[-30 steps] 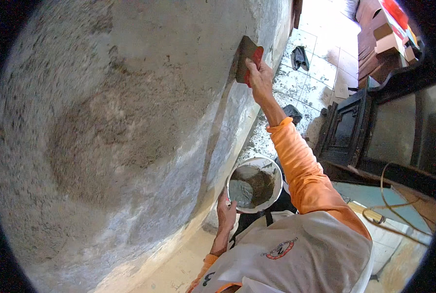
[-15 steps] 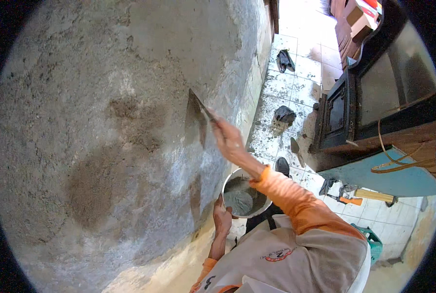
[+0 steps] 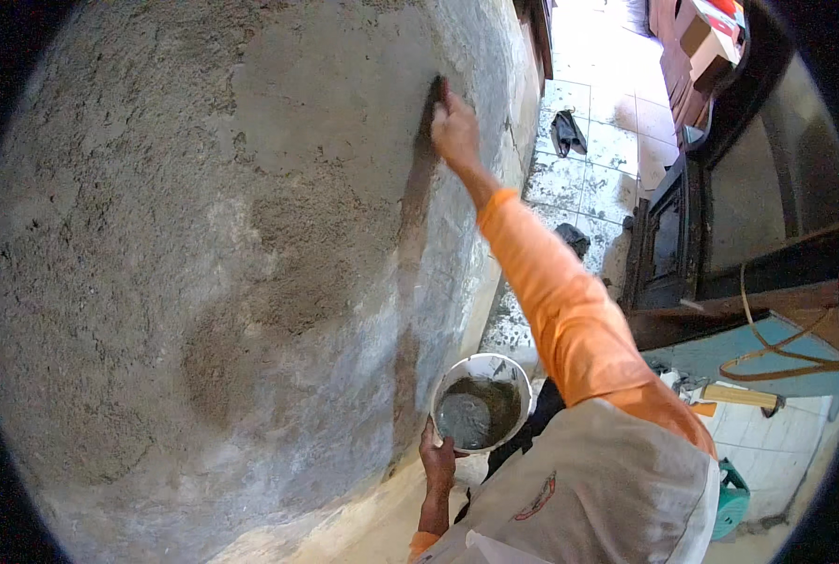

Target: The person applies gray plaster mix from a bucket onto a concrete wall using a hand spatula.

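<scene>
My right hand [image 3: 455,130] is stretched up to the grey plastered wall [image 3: 344,113], closed around a trowel [image 3: 440,89]. The trowel is seen nearly edge-on against the wall, so most of its blade is hidden. Lower down, my left hand [image 3: 437,461] grips the near side of a white bucket [image 3: 528,406]. Wet grey mortar [image 3: 466,418] lies inside the bucket, which is tilted toward me and close to the wall. A rough, darker patch [image 3: 311,249] marks the plaster left of my right arm.
White floor tiles [image 3: 556,179] splattered with mortar run along the wall. A black cloth-like thing [image 3: 567,133] and a dark bundle [image 3: 573,240] lie on them. At right stands a dark wooden cabinet [image 3: 668,226]; a green plastic object [image 3: 731,498] is behind me.
My right hand has swept the trowel upward and away along the wall, and that arm is now straighter. The bucket, still in my left hand, sits slightly lower in view.
</scene>
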Motion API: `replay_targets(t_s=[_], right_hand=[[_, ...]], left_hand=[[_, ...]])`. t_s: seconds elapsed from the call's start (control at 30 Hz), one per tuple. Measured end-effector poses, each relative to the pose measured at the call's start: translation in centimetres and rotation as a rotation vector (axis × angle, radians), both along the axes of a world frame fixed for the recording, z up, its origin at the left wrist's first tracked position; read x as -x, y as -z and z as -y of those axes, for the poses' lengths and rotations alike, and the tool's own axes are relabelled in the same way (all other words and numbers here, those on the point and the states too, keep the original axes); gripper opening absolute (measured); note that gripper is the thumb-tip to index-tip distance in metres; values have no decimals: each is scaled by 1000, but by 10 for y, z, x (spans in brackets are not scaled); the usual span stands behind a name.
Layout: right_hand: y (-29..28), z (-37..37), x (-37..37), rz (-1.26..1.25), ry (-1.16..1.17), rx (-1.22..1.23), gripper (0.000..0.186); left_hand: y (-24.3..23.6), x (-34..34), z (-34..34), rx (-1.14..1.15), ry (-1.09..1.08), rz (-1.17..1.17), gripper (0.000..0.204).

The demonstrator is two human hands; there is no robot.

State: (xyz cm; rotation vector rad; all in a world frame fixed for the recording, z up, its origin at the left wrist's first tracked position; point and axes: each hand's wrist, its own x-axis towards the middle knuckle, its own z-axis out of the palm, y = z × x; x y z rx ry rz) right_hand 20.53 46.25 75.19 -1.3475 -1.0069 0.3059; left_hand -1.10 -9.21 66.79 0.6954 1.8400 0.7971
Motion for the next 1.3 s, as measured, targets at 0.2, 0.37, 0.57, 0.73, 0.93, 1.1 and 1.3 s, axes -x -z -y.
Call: replay_targets(t_s=[0.2, 0.37, 0.57, 0.73, 0.93, 1.1, 1.3], right_hand=[[-33, 165, 74, 82, -297, -278, 55], [-5, 187, 12, 33, -575, -320, 52], [-73, -6, -63, 98, -51, -295, 34], [-100, 25, 13, 174, -135, -318, 47], [-76, 212, 60, 449, -491, -406, 60], [15, 342, 28, 194, -901, -125, 53], [62, 475, -36, 94, -972, 333, 39]], left_hand=[[-1, -17, -27, 109, 18, -25, 68], [20, -23, -36, -6, 32, -28, 72], [45, -25, -26, -68, 38, -187, 73], [5, -54, -40, -182, -140, 104, 72], [8, -51, -26, -123, -154, 95, 76], [30, -23, 12, -161, -1, -109, 74], [3, -6, 66, -233, 75, -12, 66]])
